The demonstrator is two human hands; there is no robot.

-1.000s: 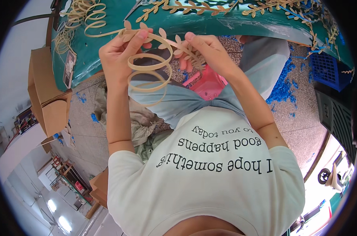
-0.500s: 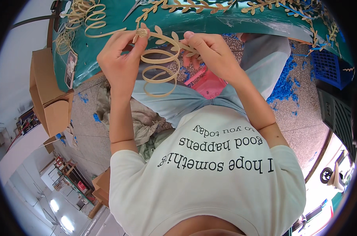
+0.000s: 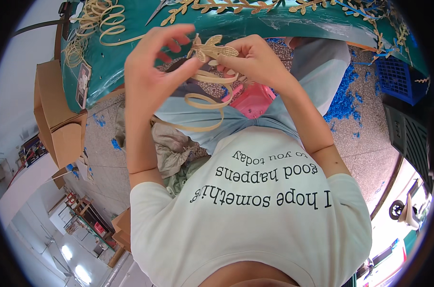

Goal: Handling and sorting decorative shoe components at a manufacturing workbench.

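Observation:
My left hand (image 3: 155, 71) and my right hand (image 3: 253, 60) are raised close together over my lap, in front of a green table (image 3: 131, 52). Between them is a small golden leaf-shaped trim piece (image 3: 212, 48). My right hand pinches its right end with fingers and thumb. My left thumb and fingers hold the pale beige strip (image 3: 205, 95) that joins the leaf piece and hangs below in loose loops.
On the green table lie coils of beige strip (image 3: 95, 21), scissors (image 3: 157, 12) and golden leaf garlands (image 3: 236, 5). A cardboard box (image 3: 56, 115) stands to the left. A pink object (image 3: 253, 100) rests on my lap; blue scraps (image 3: 344, 95) and a blue crate (image 3: 394, 79) are on the floor.
The long leaf trim held across both hands is now drawn in to a short piece between my fingertips. The loops of strip have dropped lower and looser. My left fingers have spread.

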